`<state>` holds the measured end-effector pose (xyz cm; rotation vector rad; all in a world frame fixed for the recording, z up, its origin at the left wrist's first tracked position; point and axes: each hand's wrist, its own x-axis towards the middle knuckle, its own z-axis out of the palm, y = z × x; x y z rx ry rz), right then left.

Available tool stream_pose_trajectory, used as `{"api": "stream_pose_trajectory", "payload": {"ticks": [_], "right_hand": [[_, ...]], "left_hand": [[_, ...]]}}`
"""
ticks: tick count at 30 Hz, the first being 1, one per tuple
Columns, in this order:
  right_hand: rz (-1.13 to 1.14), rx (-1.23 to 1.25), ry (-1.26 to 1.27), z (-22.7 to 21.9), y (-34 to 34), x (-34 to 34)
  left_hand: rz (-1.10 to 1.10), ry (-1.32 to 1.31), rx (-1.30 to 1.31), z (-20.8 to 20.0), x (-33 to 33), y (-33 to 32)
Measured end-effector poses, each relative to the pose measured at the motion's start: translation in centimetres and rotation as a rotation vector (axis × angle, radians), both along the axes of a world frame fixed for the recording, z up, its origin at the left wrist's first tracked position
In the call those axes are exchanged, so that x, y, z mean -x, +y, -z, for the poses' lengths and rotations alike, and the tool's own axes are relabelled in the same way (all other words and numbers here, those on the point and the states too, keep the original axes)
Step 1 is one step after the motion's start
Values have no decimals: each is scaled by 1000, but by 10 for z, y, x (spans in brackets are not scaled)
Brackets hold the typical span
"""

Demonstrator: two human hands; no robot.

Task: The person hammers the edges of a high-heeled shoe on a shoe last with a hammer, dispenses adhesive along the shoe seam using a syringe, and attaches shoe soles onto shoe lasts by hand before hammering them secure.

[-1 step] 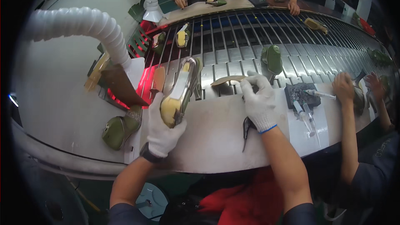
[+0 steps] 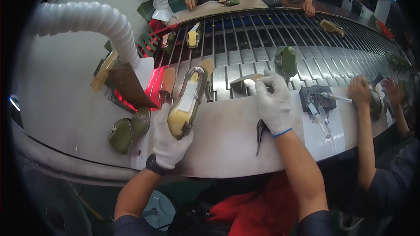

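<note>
A long conveyor (image 2: 306, 67) of narrow metal slats curves across the upper half of the view, ribbed and shiny, with a smooth pale steel worktable (image 2: 227, 135) along its near edge. A thick white corrugated hose (image 2: 94, 22) arcs in from the upper left and ends at a brown funnel-shaped hood (image 2: 129, 85) above a red glow.

The left hand (image 2: 168, 142), in a white knit glove with a dark watch at the wrist, is closed around the heel end of a shoe on a last (image 2: 188, 100). The shoe is held sole-up above the table's front edge, just left of centre, its toe pointing away toward the conveyor. The yellow plastic last shows at the heel, a pale insole strip runs along the bottom, and a glossy dark upper wraps the rim.

The right hand (image 2: 273, 102), gloved in white with a blue cuff, rests with fingers curled and pressed down on a thin, flat, beige sole piece (image 2: 245, 80) lying at the conveyor's near edge; the grip is partly closed, pinching the piece's right end.

An olive-green suede shoe (image 2: 127, 131) lies on its side on the table to the left of the held shoe, and another green shoe (image 2: 286, 59) sits on the slats just beyond the right hand. A small dark pointed tool (image 2: 261, 132) lies beside the right wrist. Further right, a dark block (image 2: 317, 97) holds syringe-like applicators, near another person's bare hand (image 2: 359, 91).
</note>
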<state>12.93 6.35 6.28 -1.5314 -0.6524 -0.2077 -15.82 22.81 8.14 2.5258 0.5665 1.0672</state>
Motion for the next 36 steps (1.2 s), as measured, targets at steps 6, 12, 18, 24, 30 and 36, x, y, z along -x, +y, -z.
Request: {"api": "stream_pose_trajectory", "payload": {"ticks": [6, 12, 18, 24, 30, 36], "right_hand": [[-26, 426, -997, -47, -13, 50], [-532, 956, -1218, -63, -41, 123], [-350, 410, -302, -65, -17, 132], [-244, 2, 670, 3, 16, 155], [-253, 91, 742, -12, 21, 158], [-220, 126, 638, -4, 25, 157]], "left_hand": [[108, 82, -155, 44, 91, -5], [58, 9, 12, 52, 88, -6], [42, -32, 29, 50, 92, -6], [91, -86, 75, 50, 87, -6], [61, -64, 72, 56, 89, -5], [-5, -59, 28, 47, 91, -6]]}}
